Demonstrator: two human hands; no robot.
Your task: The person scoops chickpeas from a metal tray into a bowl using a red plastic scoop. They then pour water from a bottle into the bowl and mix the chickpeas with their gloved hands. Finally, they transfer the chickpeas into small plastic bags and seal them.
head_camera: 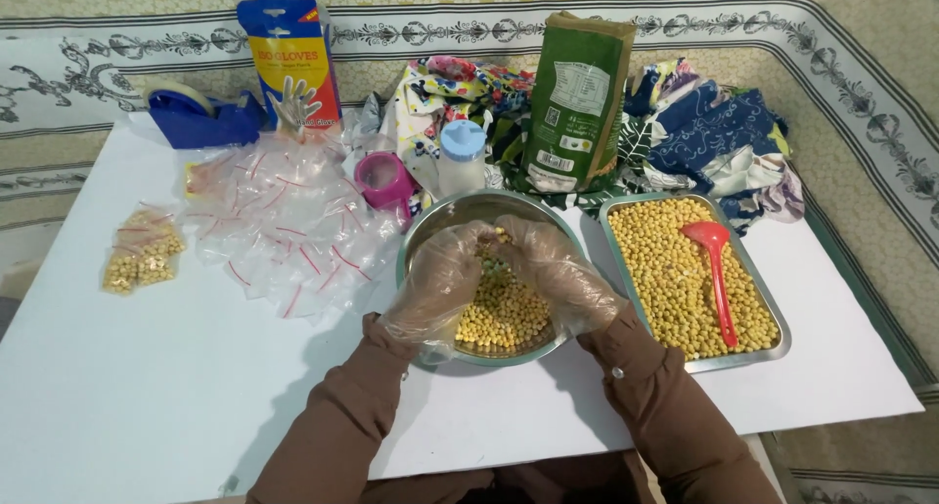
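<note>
Head view, hands: your left hand (438,287) and right hand (559,269) are both in thin clear gloves, down inside the steel bowl (430,232), fingers curled in toward each other over the soybeans (504,313).
Grip: left fingertips look pinched on something small up by the bowl's far side, maybe a little clear bag. Right hand is cupped next to it, and I honestly cannot tell if it's closed on anything.
Where the beans are: a heap in the bottom of the bowl, right under your palms, just beside the steel tray (773,313).
Tray: full of the same beans, with a red scoop (716,269) lying on top, well apart from your hands.
Left side of the table (147,367): loose pile of small zip bags (284,230), then a few filled bags (142,254) near the edge.
Back row: blue tape dispenser (201,117), glove box (290,64), pink tape roll (384,183), small white bottle (462,157), green packet (574,103), patterned cloth (714,137).
Doing it well: my take, keep your hands low over the bowl so strays drop back in, and keep whatever you're pinching held wide.
Hard to see: the gloves blur your fingertips, so what's between them is a guess. Your sleeves cover the bowl's near rim, and your body is cut off at the bottom.
</note>
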